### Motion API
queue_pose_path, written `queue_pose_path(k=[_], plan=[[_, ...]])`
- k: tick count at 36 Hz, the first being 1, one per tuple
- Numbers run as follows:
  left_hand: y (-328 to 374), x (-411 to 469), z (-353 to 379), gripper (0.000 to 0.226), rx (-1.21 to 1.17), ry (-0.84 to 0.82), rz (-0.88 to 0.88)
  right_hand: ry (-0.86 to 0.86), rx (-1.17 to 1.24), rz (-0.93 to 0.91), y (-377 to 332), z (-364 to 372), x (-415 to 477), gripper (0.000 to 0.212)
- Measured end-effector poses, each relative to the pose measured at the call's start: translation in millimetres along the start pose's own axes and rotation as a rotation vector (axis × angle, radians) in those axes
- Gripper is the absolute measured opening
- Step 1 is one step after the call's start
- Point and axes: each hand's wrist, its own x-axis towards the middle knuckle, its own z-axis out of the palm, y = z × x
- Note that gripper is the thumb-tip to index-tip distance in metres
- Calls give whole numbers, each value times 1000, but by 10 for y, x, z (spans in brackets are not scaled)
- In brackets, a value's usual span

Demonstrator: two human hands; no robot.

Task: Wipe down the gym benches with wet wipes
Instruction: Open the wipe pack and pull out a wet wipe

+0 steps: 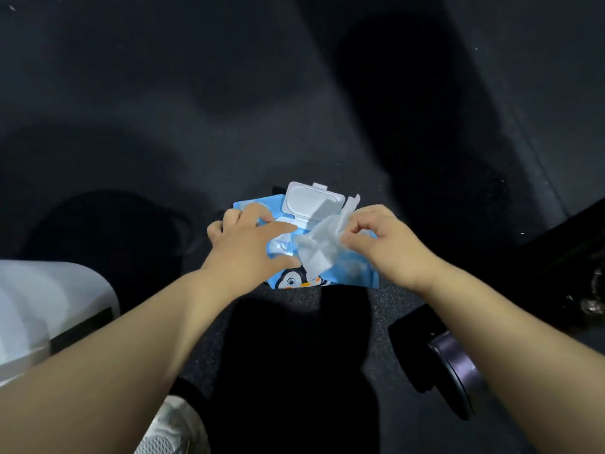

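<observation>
A blue pack of wet wipes [347,273] with a penguin picture lies on the dark floor, its white flip lid [312,199] standing open. My left hand [248,244] presses flat on the pack, fingers spread beside the opening. My right hand [383,240] pinches a white wet wipe [322,244] that is partly drawn out of the opening and hangs crumpled between both hands. No bench surface shows clearly.
The dark rubber gym floor [294,109] spreads all around. A white rounded object [49,306] sits at the left edge. A dark wheel or weight [455,365] lies at lower right, dark equipment [576,257] at far right. My white shoe [176,427] shows below.
</observation>
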Motion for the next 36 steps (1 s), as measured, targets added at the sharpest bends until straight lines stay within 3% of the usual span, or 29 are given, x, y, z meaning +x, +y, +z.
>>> queue_pose_path(k=[3, 10, 15, 20, 24, 29, 36], plan=[[-1, -31, -15, 41, -5, 1, 8, -28, -102, -27, 64, 118, 11, 7], [27, -66, -27, 37, 22, -25, -3, -6, -570, -62, 123, 317, 47, 60], [6, -86, -80, 39, 72, -59, 11, -18, -604, 23, 150, 341, 100, 26], [50, -137, -242, 40, 91, -132, 8, -7, -670, 18, 74, 140, 57, 12], [164, -291, -416, 39, 115, -202, -31, -24, -605, 94, -99, -104, -70, 18], [378, -758, -798, 31, -72, -252, -126, 35, -483, 88, -511, -444, -507, 19], [878, -1719, -1709, 30, -403, -141, -283, -14, -334, 38, -1378, -896, -1384, 21]])
